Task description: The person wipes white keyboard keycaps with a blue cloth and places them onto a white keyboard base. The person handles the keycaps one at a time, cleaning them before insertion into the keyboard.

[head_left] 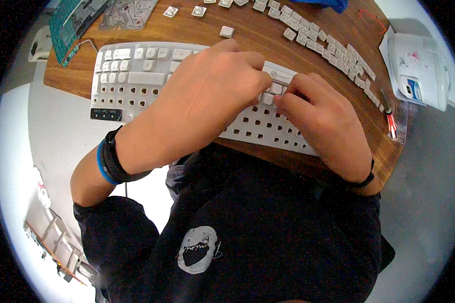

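A round wooden surface (247,35) is seen under both hands, and on it a white keyboard (136,81) is laid, most of its keys removed so that rows of square sockets are exposed. The left hand (207,96) is spread over the middle of the keyboard, its fingers curled down and its fingertips met beside the right hand (323,118). The grip of the right hand is closed on a small white keycap (276,89), pinched between thumb and forefinger just above the sockets; the grip of the left hand is pressed together against the same keycap from the other side, though whether it is truly clamped cannot be told. Beyond the grip, farther across the surface, a long curved row of loose keycaps (328,45) is laid out, and a single keycap (226,31) is set apart just past the left knuckles. To the right of the grip, at the surface's edge, a red-handled tool (391,121) is laid, with a white device (419,70) beyond it. A dark wristband (111,161) is worn on the left wrist.
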`<state>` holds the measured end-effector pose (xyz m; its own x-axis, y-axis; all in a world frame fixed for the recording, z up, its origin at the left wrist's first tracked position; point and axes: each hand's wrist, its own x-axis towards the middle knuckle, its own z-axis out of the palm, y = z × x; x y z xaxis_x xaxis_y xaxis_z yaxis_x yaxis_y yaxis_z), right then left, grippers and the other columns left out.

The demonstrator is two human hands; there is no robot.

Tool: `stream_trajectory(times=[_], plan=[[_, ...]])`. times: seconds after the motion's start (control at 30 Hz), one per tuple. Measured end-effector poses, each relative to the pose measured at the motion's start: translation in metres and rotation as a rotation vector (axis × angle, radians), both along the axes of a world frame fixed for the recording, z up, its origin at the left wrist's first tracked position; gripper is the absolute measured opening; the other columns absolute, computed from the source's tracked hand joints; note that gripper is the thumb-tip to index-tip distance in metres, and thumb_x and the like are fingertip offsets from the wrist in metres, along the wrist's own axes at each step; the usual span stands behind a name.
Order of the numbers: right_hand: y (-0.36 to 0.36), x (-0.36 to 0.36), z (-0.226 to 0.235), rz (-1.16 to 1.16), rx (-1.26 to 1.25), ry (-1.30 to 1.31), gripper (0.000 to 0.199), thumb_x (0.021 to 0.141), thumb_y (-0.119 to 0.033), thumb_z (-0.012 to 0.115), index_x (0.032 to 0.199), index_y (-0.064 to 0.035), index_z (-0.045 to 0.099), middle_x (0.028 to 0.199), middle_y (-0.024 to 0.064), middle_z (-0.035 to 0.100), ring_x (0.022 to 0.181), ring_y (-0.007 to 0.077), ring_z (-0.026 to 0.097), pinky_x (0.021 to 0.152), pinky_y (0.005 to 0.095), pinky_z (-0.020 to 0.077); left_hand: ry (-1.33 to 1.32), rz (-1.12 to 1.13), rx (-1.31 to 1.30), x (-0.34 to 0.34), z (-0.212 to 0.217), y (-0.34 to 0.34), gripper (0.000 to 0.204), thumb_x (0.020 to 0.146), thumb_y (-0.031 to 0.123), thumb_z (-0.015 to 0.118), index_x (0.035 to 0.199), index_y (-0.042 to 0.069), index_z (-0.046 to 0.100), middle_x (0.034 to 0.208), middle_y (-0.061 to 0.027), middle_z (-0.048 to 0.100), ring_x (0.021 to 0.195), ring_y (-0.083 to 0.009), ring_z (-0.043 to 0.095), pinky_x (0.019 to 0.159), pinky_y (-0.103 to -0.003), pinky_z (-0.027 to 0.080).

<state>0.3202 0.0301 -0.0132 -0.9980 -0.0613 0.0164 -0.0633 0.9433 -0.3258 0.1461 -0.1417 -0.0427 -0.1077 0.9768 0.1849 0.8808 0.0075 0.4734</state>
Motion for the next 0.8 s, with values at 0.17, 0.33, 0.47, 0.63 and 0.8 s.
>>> stream_trajectory(times=[0.17,0.33,0.47,0.63,0.8], plan=[[0.000,0.000,0.000,0.019,0.051,0.027,0.013,0.086,-0.007,0.075,0.098,-0.0057,0.071,0.095,0.0076,0.064,0.090,0.0281,0.067,0.073,0.0391,0.0556,0.018,0.001,-0.019,0.001,0.001,0.002,0.018,0.088,0.018,0.081,0.102,0.007,0.079,0.099,-0.0096,0.071,0.103,-0.0355,0.068,0.085,-0.048,0.059],[0.002,-0.001,0.001,0.069,0.044,0.031,0.008,0.084,-0.009,0.070,0.091,-0.0049,0.072,0.098,0.0105,0.066,0.101,0.0307,0.068,0.085,0.0429,0.0602,0.017,-0.017,-0.022,0.002,0.002,0.001,0.018,0.088,0.018,0.081,0.102,0.006,0.080,0.100,-0.0112,0.072,0.104,-0.0364,0.069,0.087,-0.049,0.059],[0.000,0.002,-0.003,0.081,0.088,0.070,0.008,0.085,-0.009,0.070,0.091,-0.0047,0.074,0.100,0.0105,0.068,0.102,0.0313,0.069,0.087,0.0428,0.0610,0.001,-0.020,-0.004,0.003,0.006,0.003,0.018,0.086,0.017,0.084,0.100,0.006,0.080,0.098,-0.0116,0.073,0.101,-0.0377,0.070,0.088,-0.049,0.059],[0.008,0.007,-0.010,0.071,0.013,0.114,0.008,0.090,-0.010,0.069,0.096,-0.0066,0.073,0.101,0.0083,0.066,0.100,0.0300,0.065,0.084,0.0434,0.0573,-0.004,-0.060,0.012,-0.003,0.011,0.006,0.021,0.080,0.011,0.089,0.098,0.006,0.080,0.100,-0.0126,0.075,0.100,-0.0395,0.071,0.087,-0.051,0.058],[0.032,0.007,-0.020,0.130,-0.096,0.183,0.013,0.094,-0.017,0.070,0.096,-0.0076,0.078,0.102,0.0131,0.075,0.100,0.0355,0.074,0.086,0.0476,0.0617,0.001,-0.097,0.005,-0.004,0.012,0.010,0.018,0.084,0.014,0.087,0.099,0.007,0.080,0.099,-0.0135,0.076,0.101,-0.0399,0.072,0.089,-0.050,0.058]])
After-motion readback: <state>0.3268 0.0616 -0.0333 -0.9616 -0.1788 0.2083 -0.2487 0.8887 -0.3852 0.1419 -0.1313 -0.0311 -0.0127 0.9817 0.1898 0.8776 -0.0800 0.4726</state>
